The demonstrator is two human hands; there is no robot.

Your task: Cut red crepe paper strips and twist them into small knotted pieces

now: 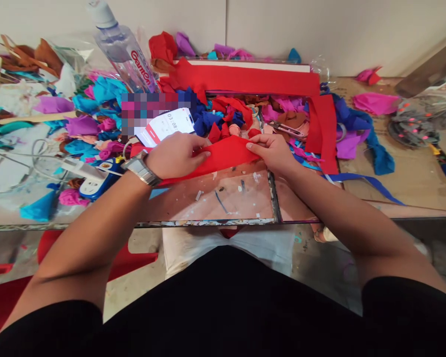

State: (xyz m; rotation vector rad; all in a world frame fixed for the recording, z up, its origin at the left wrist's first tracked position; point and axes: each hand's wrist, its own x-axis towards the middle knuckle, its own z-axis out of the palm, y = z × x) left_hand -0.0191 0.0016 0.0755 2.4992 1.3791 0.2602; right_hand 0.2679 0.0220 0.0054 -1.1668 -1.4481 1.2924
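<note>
A red strip of crepe-like paper [226, 156] stretches between my two hands above the table's front part. My left hand [176, 155], with a metal watch at the wrist, has its thumb and fingers closed on the strip's left part. The right end is pinched between the thumb and fingers of my right hand [270, 150]. Just beyond the strip lie red and blue scraps [208, 121] and a small cutter knife [288, 130]. A phone [169, 126] showing a timer rests beyond my left hand.
A clear bottle [124, 54] stands at the back left. Long red strips [252, 79] lie along the back. At the left are a blue-and-white power strip [98, 182] and many coloured scraps. A blue ribbon [367, 181] trails right. The table's edge [208, 224] runs close to my body.
</note>
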